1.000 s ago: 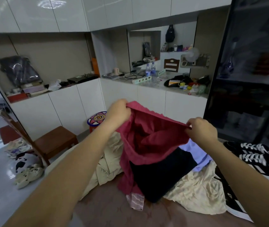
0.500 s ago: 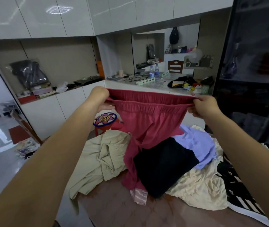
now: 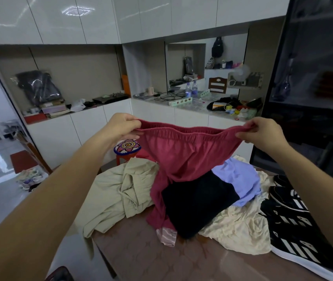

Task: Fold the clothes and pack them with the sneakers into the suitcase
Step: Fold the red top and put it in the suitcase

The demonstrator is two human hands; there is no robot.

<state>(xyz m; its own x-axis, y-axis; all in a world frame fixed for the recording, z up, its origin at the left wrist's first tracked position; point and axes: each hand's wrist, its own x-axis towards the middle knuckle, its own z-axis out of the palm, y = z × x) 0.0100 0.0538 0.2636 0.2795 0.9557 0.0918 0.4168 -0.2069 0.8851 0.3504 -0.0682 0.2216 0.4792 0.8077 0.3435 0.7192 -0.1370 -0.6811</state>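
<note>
Held up above the brown surface [image 3: 151, 256]: soft red elasticated-waist trousers [image 3: 184, 157], legs trailing down. Left hand [image 3: 121, 128] and right hand [image 3: 263, 132] each pinch a waistband end. Light, floppy, probably; waistband corners suit gripping.

Two arms in view, both bare from hand to frame edge. Left arm [image 3: 60, 189] enters at 7 o'clock, right arm [image 3: 314, 189] at 4 o'clock. Left hand [image 3: 121, 128] and right hand [image 3: 263, 134] are bare, fingers uncovered.
</note>
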